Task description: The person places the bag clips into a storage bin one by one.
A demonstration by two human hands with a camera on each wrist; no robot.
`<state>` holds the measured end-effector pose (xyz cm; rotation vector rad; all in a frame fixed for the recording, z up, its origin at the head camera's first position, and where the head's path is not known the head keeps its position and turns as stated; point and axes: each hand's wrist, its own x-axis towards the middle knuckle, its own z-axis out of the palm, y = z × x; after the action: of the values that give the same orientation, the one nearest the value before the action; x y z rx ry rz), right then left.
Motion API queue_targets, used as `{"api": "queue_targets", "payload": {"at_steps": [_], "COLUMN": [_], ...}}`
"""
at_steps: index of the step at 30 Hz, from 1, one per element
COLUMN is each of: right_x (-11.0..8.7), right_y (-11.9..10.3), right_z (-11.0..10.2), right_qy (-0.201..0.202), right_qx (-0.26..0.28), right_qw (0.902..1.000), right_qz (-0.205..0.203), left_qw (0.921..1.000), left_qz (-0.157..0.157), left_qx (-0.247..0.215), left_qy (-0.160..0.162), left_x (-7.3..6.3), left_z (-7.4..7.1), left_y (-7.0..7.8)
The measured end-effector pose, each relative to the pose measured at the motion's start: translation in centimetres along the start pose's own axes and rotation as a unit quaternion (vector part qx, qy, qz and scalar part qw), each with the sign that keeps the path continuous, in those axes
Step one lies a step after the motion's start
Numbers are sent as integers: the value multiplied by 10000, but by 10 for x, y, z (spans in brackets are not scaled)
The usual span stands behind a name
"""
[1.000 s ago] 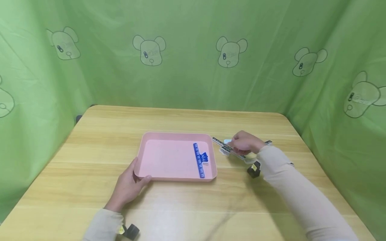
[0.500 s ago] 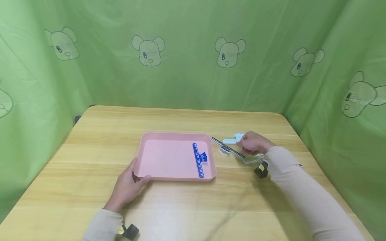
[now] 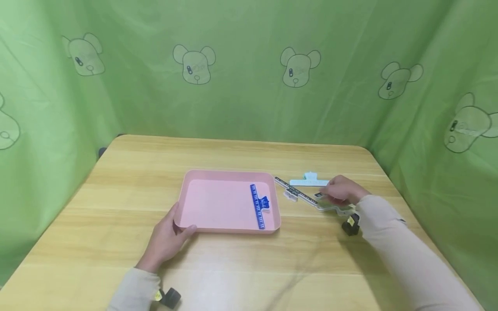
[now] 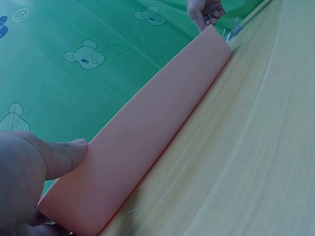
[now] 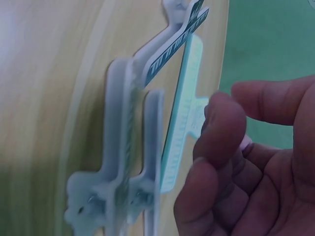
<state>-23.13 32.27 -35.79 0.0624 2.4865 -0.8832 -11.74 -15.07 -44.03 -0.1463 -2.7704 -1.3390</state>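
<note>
My left hand (image 3: 165,239) grips the near left corner of a pink tray (image 3: 218,207), the thumb (image 4: 69,156) against its near wall. Inside the tray, toward the right, lies a blue ruler-shaped clip (image 3: 256,207). My right hand (image 3: 342,190) hovers at the clips right of the tray, fingers loosely bent, with nothing visible between thumb and fingertips in the right wrist view. Around it lie a black-and-white clip (image 3: 295,190), a light blue clip (image 3: 309,182) and pale clips (image 5: 115,128) standing on edge. The hand partly hides a dark-marked clip (image 3: 319,195) in the head view.
The wooden table (image 3: 225,268) carries the tray and the clips. A green curtain (image 3: 241,112) with bear-face prints hangs behind the table and along both sides. A black wrist camera (image 3: 351,224) sits below the right wrist.
My right hand has moved to the right, away from the black-and-white clip, uncovering most of the light blue clip. The left hand stays on the tray corner.
</note>
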Motion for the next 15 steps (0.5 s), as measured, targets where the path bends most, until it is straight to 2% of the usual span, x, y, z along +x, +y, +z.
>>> {"api": "queue_targets", "payload": {"at_steps": [9,12,15], "right_x": [-8,-11,-12], "right_y": [25,35,45], "right_z": [-3,-4,-4], "right_qy": [18,78,168], "right_qx": [194,118,284], "right_qw": [9997,9997,9989], "right_qz": [164,202,325], "left_qw": [10000,9999,9999], "left_qz": [-54,-66,-98], "left_qx": [38,48,47], "left_qy": [-56,-62,-87], "left_x": [1,1,1], "left_z": [-1,1,1], "left_y": [-1,-2,-2]}}
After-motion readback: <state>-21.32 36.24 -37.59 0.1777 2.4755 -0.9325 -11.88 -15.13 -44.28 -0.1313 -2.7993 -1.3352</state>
